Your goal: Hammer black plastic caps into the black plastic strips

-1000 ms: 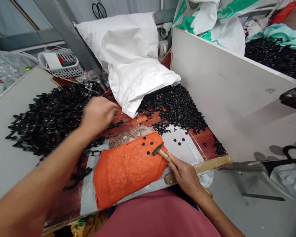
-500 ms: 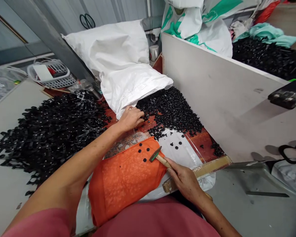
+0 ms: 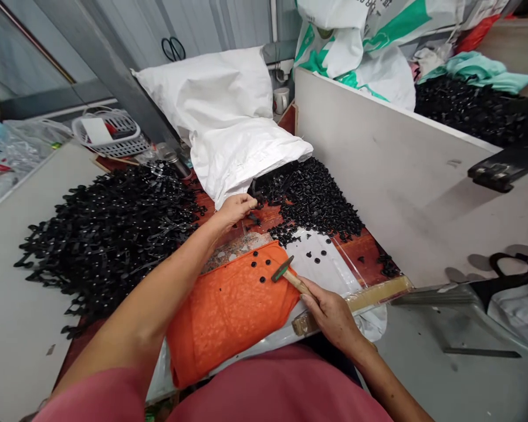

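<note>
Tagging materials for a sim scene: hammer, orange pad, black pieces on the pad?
Hammer head: probably metal, dark, with a green area, maybe paint.
Hammer handle: likely wood, pale tan.
Orange pad: looks like matte cloth, soft creases; filling hidden.
Black pieces: plastic or rubber; dark and smooth-looking, too small to settle.

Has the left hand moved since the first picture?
Yes, to the right: the left hand was left of the bottom corner of the sack, and now is by its open end.
</note>
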`<state>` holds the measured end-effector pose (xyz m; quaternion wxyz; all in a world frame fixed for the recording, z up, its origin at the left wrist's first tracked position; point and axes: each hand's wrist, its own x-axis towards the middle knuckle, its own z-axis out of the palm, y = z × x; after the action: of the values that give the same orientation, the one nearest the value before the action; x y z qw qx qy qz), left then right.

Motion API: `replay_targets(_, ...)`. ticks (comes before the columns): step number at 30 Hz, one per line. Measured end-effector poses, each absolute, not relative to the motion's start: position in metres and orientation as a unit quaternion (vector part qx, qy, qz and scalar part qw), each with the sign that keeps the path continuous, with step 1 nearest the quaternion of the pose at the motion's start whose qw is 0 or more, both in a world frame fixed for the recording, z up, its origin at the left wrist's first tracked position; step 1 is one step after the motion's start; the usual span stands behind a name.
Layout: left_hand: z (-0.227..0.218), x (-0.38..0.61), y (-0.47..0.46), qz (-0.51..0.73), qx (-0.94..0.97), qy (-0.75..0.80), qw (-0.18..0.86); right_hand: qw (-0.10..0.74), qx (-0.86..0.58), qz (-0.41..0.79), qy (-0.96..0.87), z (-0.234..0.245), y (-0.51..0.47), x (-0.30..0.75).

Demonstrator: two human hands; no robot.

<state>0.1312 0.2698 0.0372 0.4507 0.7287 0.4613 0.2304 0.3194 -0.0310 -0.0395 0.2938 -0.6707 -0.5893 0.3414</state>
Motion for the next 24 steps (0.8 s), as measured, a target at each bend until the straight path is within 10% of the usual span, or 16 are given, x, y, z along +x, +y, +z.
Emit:
replay_targets(13,0.024,0.137,0.248,0.168,0.640,0.473,0.582,0.366,-0.644,0.402,-0.538,-0.046,-0.029,0.323)
replay_targets(20,0.026,0.136,0.259,0.222,0.680,0.508,0.479,0.360,-0.650,0.396,-0.540,-0.047,-0.029,0.323)
replay_targets(24,0.026,0.135,0.259,0.200,0.791,0.527,0.238,0.360,-0.648,0.396,-0.542,-0.044,-0.029,0.323)
